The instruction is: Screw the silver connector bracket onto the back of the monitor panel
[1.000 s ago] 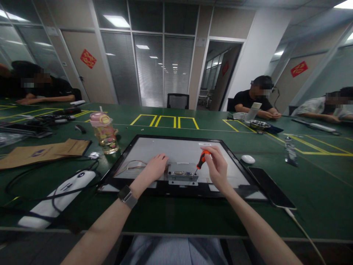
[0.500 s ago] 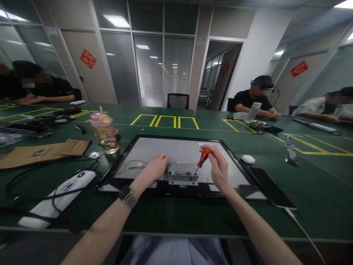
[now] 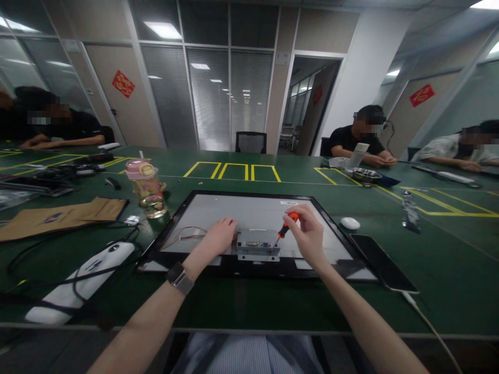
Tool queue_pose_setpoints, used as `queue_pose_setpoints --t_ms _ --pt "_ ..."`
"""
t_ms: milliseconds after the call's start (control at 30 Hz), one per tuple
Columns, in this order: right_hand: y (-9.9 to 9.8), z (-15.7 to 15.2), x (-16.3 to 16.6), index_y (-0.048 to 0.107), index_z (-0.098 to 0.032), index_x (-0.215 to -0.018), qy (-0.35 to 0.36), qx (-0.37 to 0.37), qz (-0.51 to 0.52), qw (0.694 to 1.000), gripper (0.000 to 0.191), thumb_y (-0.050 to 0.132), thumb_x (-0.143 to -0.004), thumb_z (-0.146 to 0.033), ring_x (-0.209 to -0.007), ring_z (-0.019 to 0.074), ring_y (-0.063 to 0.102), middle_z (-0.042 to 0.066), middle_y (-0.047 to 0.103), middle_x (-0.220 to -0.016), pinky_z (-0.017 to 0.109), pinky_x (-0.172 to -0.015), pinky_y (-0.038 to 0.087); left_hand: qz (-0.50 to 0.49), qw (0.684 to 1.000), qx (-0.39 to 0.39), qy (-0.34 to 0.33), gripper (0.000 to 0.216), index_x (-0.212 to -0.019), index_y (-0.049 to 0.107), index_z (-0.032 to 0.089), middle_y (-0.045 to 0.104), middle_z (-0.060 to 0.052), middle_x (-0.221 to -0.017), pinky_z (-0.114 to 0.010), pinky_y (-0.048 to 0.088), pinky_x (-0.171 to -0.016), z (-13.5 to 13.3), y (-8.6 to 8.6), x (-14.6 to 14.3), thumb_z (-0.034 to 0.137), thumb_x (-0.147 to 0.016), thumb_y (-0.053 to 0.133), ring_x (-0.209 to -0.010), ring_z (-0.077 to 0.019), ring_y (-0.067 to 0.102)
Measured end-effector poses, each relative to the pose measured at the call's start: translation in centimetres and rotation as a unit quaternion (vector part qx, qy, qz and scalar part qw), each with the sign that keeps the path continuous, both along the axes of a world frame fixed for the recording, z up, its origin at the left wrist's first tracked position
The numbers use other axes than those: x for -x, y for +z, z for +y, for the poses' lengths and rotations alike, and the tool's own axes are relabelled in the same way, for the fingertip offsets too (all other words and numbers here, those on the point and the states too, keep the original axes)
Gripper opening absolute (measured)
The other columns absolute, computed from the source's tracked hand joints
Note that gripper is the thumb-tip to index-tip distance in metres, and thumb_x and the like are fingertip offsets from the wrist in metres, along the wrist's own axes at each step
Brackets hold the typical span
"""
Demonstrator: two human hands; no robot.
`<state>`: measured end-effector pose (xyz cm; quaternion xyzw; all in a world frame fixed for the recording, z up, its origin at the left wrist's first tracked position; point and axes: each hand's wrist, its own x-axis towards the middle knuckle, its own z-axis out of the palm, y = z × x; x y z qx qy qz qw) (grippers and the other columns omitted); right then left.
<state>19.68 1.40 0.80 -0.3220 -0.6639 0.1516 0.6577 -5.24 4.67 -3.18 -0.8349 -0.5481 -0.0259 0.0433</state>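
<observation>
My right hand (image 3: 309,234) pinches the orange-and-black handle of a screwdriver (image 3: 287,225) between thumb and fingers. The tool slants down to the left, its tip at the right part of a grey metal box (image 3: 255,250) with connector ports on its front. My left hand (image 3: 221,235), with a watch on the wrist, is closed at the left end of that box; its fingertips are partly hidden. Under both lies a large black-framed display panel (image 3: 249,202), its pale back facing up. Thin wires (image 3: 183,234) run across the panel left of my left hand.
Left of the panel stand a drink bottle (image 3: 146,189), a brown paper envelope (image 3: 58,215) and a white cabled device (image 3: 83,283). To the right lie a white case (image 3: 350,223), a phone (image 3: 384,265) and a small packet (image 3: 410,213). Several people sit across the green table.
My right hand's fingers have shifted around the screwdriver handle, which looks slightly lower and turned. My left hand and the metal box stay where they were.
</observation>
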Motion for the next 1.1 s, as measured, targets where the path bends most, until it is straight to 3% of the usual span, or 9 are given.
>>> queue_pose_setpoints --t_ms 67,167,300,433,633,833,967,1100 --pt "-0.14 0.15 -0.05 0.069 -0.023 -0.086 0.039 0.037 0.045 0.998 0.01 0.064 -0.091 -0.03 -0.081 0.0186 0.058 0.003 0.06 -0.086 0.033 -0.072 0.046 -0.002 1.0 -0.002 -0.001 0.032 -0.121 0.058 0.014 0.06 -0.014 -0.122 -0.04 0.048 -0.094 0.11 -0.14 0.04 0.012 -0.094 0.041 -0.111 -0.0268 0.059" --pt "-0.21 0.52 -0.09 0.071 -0.025 -0.098 0.134 0.1 0.102 0.981 0.019 0.056 -0.096 -0.037 -0.077 0.0179 0.06 0.003 0.063 -0.084 0.033 -0.07 0.049 -0.003 1.0 -0.006 -0.005 0.033 -0.122 0.058 0.014 0.06 -0.015 -0.123 -0.039 0.047 -0.095 0.19 -0.3 0.11 0.011 -0.094 0.04 -0.112 -0.0265 0.059" --pt "-0.04 0.9 0.03 0.069 -0.026 -0.093 0.227 0.134 0.179 0.948 0.02 0.06 -0.092 -0.044 -0.082 0.0191 0.065 0.002 0.065 -0.085 0.038 -0.084 0.052 -0.005 1.0 -0.006 -0.004 0.035 -0.125 0.057 0.013 0.06 -0.015 -0.125 -0.039 0.047 -0.097 -0.02 -0.14 0.08 0.011 -0.094 0.041 -0.113 -0.0264 0.059" --pt "-0.02 0.96 0.06 0.07 -0.025 -0.082 0.218 0.151 0.191 0.945 0.02 0.071 -0.084 -0.045 -0.091 0.019 0.062 0.002 0.064 -0.09 0.038 -0.096 0.049 -0.005 1.0 0.0 0.002 0.036 -0.125 0.057 0.013 0.059 -0.016 -0.127 -0.04 0.047 -0.096 -0.23 0.21 -0.05 0.01 -0.094 0.039 -0.112 -0.0258 0.059" --pt "-0.1 0.91 0.0 0.071 -0.029 -0.095 0.242 0.161 0.163 0.943 0.02 0.064 -0.09 -0.047 -0.083 0.0188 0.062 0.002 0.065 -0.086 0.04 -0.091 0.05 -0.003 1.0 0.006 0.001 0.038 -0.128 0.056 0.011 0.059 -0.016 -0.127 -0.04 0.047 -0.098 -0.23 0.35 -0.13 0.009 -0.093 0.039 -0.113 -0.027 0.059" --pt "0.15 0.6 0.13 0.072 -0.027 -0.084 0.236 0.144 0.139 0.951 0.018 0.072 -0.084 -0.045 -0.097 0.0206 0.059 0.002 0.064 -0.092 0.041 -0.1 0.046 0.002 1.0 0.007 0.0 0.037 -0.125 0.057 0.012 0.059 -0.016 -0.126 -0.04 0.047 -0.097 -0.28 0.43 -0.18 0.008 -0.094 0.037 -0.112 -0.0263 0.059" --pt "0.26 0.42 0.15 0.07 -0.029 -0.105 0.295 0.181 0.125 0.93 0.024 0.062 -0.091 -0.046 -0.084 0.0194 0.062 0.002 0.065 -0.087 0.043 -0.093 0.051 -0.001 1.0 0.002 0.001 0.036 -0.125 0.056 0.013 0.059 -0.015 -0.125 -0.04 0.047 -0.096 -0.03 0.11 -0.05 0.01 -0.094 0.039 -0.113 -0.0266 0.059" --pt "0.12 0.54 0.01 0.067 -0.027 -0.099 0.275 0.152 0.113 0.943 0.023 0.055 -0.096 -0.046 -0.091 0.0203 0.065 0.003 0.067 -0.091 0.042 -0.093 0.052 0.0 1.0 0.001 -0.002 0.035 -0.125 0.056 0.014 0.059 -0.014 -0.125 -0.038 0.047 -0.096 0.08 -0.1 0.07 0.011 -0.094 0.04 -0.111 -0.0257 0.059"
